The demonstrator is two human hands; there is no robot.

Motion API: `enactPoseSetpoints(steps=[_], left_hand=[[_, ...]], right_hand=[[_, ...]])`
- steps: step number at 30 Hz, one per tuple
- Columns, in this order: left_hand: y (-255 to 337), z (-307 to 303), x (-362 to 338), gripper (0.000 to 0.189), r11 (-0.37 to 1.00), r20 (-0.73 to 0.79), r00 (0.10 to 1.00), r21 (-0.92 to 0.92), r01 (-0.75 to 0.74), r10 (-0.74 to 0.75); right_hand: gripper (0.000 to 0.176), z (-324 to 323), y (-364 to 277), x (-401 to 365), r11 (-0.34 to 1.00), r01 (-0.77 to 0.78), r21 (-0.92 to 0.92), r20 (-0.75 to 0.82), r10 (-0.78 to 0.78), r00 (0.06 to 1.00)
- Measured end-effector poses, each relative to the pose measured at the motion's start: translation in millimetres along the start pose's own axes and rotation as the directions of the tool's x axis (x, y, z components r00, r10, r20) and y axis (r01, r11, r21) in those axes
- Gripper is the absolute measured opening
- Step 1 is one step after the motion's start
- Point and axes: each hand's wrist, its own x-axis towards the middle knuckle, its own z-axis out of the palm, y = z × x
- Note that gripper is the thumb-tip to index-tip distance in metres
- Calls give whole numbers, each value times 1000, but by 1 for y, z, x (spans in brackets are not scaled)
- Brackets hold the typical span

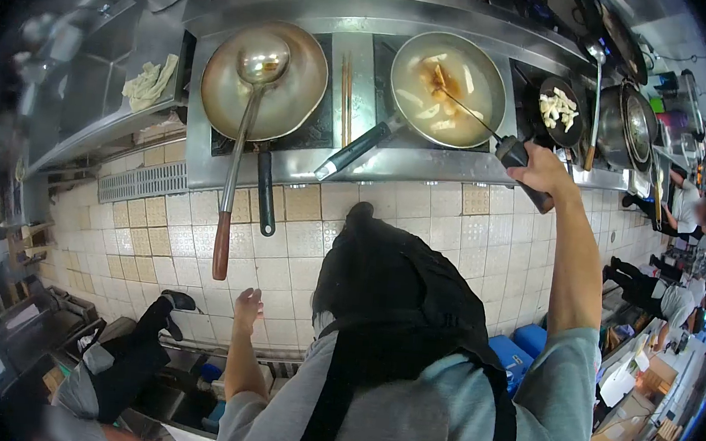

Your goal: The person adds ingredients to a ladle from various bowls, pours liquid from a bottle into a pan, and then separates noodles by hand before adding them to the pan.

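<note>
My right hand (542, 171) is closed around a dark bottle (513, 153) tilted toward the frying pan (499, 69) on the stove. A thin dark stream (470, 111) runs from the bottle's tip into the pan. Pale pieces (441, 125) lie in cloudy liquid there, with a brown patch around the middle. The pan's black handle (354, 150) points down and left. My left hand (249, 305) hangs low over the floor, empty, its fingers loosely apart. Nearest to it is the wooden end of a long-handled ladle (243, 137), which rests across a second pan (304, 86).
A pair of chopsticks (346, 101) lies between the pans. Right of my bottle sit a small black pan (574, 137) of pale pieces and a large pot (637, 119). A cloth (149, 83) lies at left. Co-workers (117, 372) stand behind left and far right.
</note>
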Motion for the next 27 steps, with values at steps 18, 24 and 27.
enactPoseSetpoints(steps=[18, 24, 27], left_hand=[[9, 17, 0, 65, 998, 25, 1000, 55, 11, -12], [-8, 18, 7, 68, 1000, 28, 999, 20, 23, -24], [-2, 27, 6, 71, 998, 61, 997, 32, 47, -48]], right_hand=[[57, 7, 6, 4, 998, 7, 69, -8, -7, 1000], [61, 7, -5, -7, 996, -20, 92, -13, 21, 1000], [63, 10, -7, -8, 979, 12, 203, -64, 1, 998]])
